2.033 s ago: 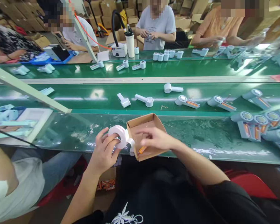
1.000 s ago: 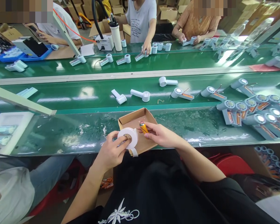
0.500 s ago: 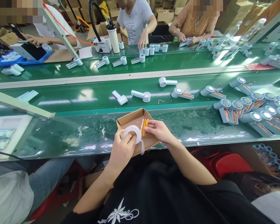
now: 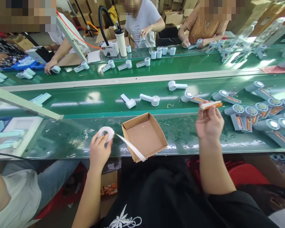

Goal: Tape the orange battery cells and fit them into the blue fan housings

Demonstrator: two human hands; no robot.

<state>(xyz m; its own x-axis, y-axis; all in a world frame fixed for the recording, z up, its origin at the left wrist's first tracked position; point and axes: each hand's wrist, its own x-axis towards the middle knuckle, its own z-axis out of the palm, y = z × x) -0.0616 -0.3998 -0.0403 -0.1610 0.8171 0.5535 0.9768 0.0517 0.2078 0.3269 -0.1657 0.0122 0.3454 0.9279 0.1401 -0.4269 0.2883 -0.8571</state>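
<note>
My left hand (image 4: 100, 148) grips a roll of white tape (image 4: 108, 130), left of a shallow cardboard box (image 4: 147, 134). A loose strip of tape (image 4: 131, 147) trails from the roll across the box's near left side. Out to the right, my right hand (image 4: 209, 123) is raised with its palm turned up. Between its fingers and thumb is an orange battery (image 4: 218, 104) with a white strip along it. No battery shows inside the box. Grey handheld fan bodies (image 4: 222, 94) with wires and orange parts lie just beyond and right of that hand.
A cluster of fan bodies (image 4: 270, 125) covers the bench's right end. Several white fan shells (image 4: 154, 100) lie on the green belt (image 4: 85, 95). A slanted metal post (image 4: 26, 101) and a white foam tray (image 4: 33, 129) stand at left. Co-workers sit across the line.
My right hand has carried the battery away from the box to the right. My left hand has moved left with the tape roll, its strip trailing. The view has shifted slightly.
</note>
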